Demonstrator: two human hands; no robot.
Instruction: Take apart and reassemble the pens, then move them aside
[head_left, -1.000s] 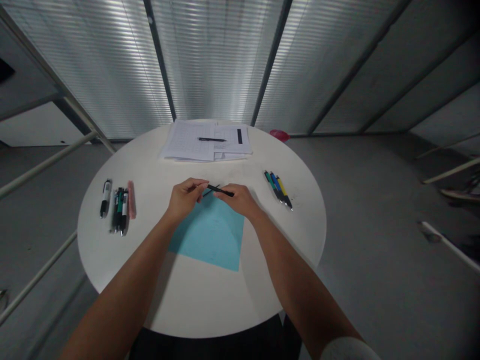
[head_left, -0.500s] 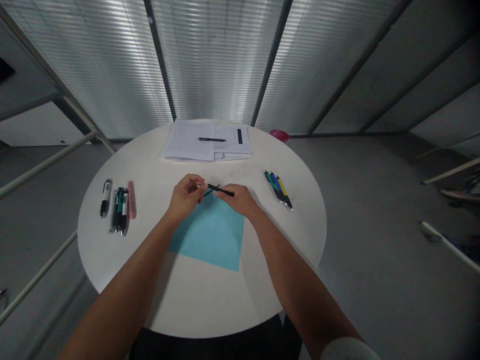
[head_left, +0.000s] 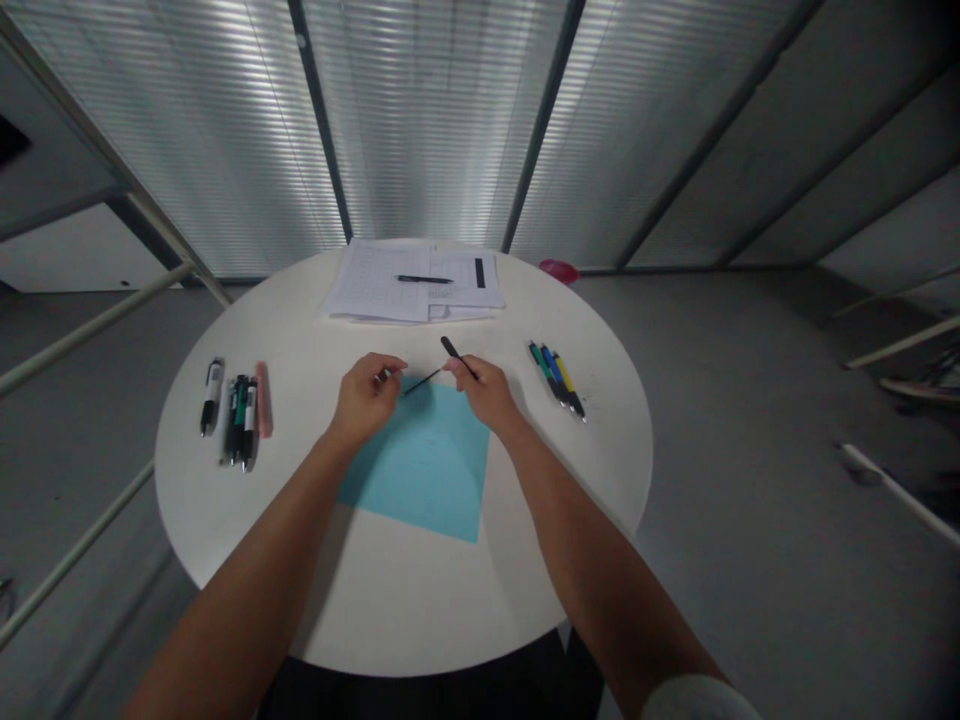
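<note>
Hands hold thin black pieces over edge of blue paper.

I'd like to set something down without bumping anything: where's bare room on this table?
Bare tabletop lies between the blue sheet and the near edge, and between the paper stack and the hands. It's crowded where the left hand and right hand work above the sheet, and at the pens beside the pink strip.

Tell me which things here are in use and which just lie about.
In use: left hand, right hand, black pen piece, thin black rod.

Lying about: blue sheet, pink strip, pens beside it, coloured pens, papers, black pen on them.
</note>
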